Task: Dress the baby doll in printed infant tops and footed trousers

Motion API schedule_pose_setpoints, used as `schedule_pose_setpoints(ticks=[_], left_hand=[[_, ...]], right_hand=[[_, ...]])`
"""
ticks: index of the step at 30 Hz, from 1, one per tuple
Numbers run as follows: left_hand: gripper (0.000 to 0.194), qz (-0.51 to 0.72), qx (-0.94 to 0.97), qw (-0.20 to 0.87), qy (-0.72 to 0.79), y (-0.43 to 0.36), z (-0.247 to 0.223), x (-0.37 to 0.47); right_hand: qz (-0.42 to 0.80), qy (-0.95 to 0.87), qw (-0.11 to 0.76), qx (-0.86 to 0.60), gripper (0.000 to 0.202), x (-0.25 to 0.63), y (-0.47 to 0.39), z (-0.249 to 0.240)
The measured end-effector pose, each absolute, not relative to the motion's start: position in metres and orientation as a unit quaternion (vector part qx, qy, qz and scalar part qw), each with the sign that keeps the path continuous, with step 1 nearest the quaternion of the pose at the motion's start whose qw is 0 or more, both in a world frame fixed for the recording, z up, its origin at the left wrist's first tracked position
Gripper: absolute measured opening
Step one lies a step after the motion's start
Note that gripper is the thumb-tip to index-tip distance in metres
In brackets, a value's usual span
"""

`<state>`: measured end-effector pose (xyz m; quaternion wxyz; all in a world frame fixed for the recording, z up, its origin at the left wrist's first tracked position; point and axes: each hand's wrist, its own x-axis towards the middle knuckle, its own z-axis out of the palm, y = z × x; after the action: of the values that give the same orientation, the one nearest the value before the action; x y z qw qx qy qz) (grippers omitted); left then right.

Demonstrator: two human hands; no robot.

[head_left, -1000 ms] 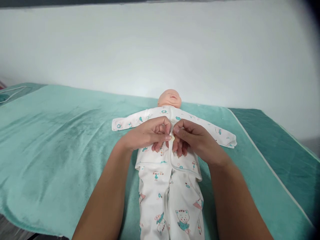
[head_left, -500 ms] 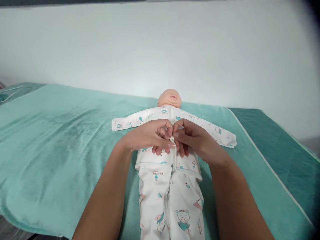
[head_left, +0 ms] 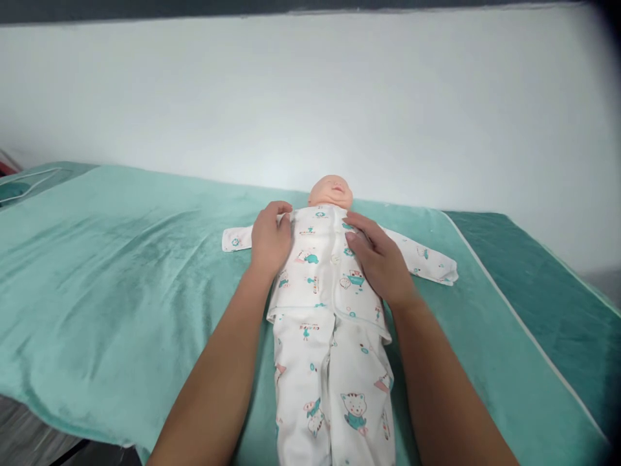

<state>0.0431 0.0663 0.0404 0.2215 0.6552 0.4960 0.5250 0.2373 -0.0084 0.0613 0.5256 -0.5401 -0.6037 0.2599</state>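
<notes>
A baby doll (head_left: 330,191) lies on its back on a teal blanket, its head toward the wall. It wears a white printed top (head_left: 317,272), closed down the front, with both sleeves spread outward, and white printed trousers (head_left: 356,382). Against the top's left side and the start of that sleeve rests my left hand (head_left: 272,238), fingers open. My right hand (head_left: 381,255) lies with spread fingers on the right side of the chest, near the other shoulder. Neither hand grips the cloth.
The light teal blanket (head_left: 145,278) spreads over the surface, with a darker green cover (head_left: 548,291) at the right. Behind stands a white wall (head_left: 310,97). At the far left edge lies a green item with pale cords (head_left: 29,184). Grey floor shows at bottom left.
My hands have let go of the top's front edge at the middle and moved apart and up to the two sides of the chest. The front now lies flat.
</notes>
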Motion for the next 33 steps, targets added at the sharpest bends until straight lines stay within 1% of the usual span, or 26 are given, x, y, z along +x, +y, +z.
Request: schedule_pose_setpoints(ticks=[1, 4, 7, 10, 11, 13, 17, 22, 33], left_hand=[[0.027, 0.491, 0.683, 0.183, 0.509, 0.069, 0.033, 0.042], [0.036, 0.386, 0.731, 0.111, 0.552, 0.069, 0.017, 0.031], [0.042, 0.308, 0.740, 0.045, 0.596, 0.061, 0.007, 0.007], [0.051, 0.261, 0.729, 0.016, 0.632, 0.051, 0.000, -0.022], [0.053, 0.251, 0.720, 0.015, 0.646, 0.049, -0.002, -0.031], [0.052, 0.233, 0.697, 0.017, 0.678, 0.046, -0.005, -0.043], [0.053, 0.201, 0.656, 0.006, 0.728, 0.045, -0.008, -0.049], [0.062, 0.170, 0.666, 0.016, 0.726, 0.054, -0.007, -0.054], [0.064, 0.250, 0.658, 0.004, 0.710, 0.056, -0.010, -0.067]], right_hand=[[0.254, -0.602, 0.504, -0.565, 0.034, 0.238, -0.006, 0.058], [0.217, -0.600, 0.464, -0.614, 0.049, 0.248, 0.000, 0.047], [0.098, -0.623, 0.414, -0.657, 0.052, 0.269, 0.000, 0.030], [-0.025, -0.628, 0.302, -0.717, 0.052, 0.304, -0.013, 0.010], [-0.041, -0.623, 0.278, -0.730, 0.055, 0.318, -0.020, 0.004], [-0.048, -0.613, 0.256, -0.746, 0.057, 0.345, -0.034, -0.005], [-0.035, -0.571, 0.264, -0.777, 0.058, 0.379, -0.057, -0.011], [-0.054, -0.532, 0.309, -0.786, 0.047, 0.383, -0.063, -0.009], [-0.093, -0.505, 0.371, -0.774, 0.028, 0.375, -0.057, -0.010]])
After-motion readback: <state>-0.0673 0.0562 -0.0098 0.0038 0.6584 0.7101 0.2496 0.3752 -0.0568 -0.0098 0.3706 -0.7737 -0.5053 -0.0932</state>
